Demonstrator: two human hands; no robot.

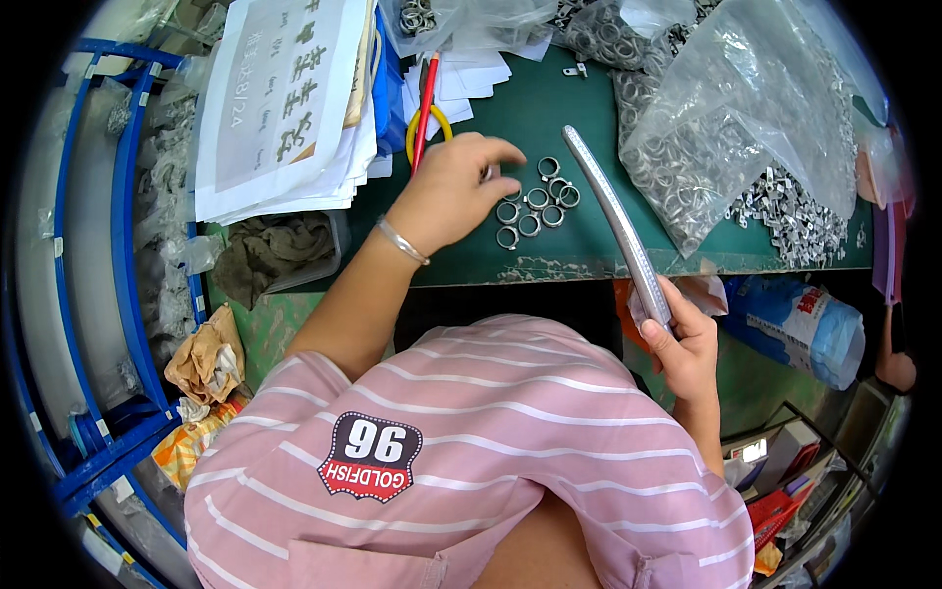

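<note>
Over the green table, my left hand [456, 188] reaches out with thumb and index finger apart. A bit of shiny metal shows in the gap between them, but I cannot tell whether the hand touches it. Just right of the fingertips lies a loose cluster of small round metal clamp rings [536, 199]. My right hand [684, 339] is closed around the lower end of a long, narrow grey strip [620, 221] with fine marks along its length. The strip slants up and left over the table's front edge, its far end standing right of the rings.
Bags of metal rings [677, 147] fill the table's right side, beside a pile of small metal pieces [795, 216]. Papers [285, 108] and red-handled pliers [426, 108] lie at the left. A bin with a dark cloth [275, 253] stands below the papers, near blue shelving [123, 216].
</note>
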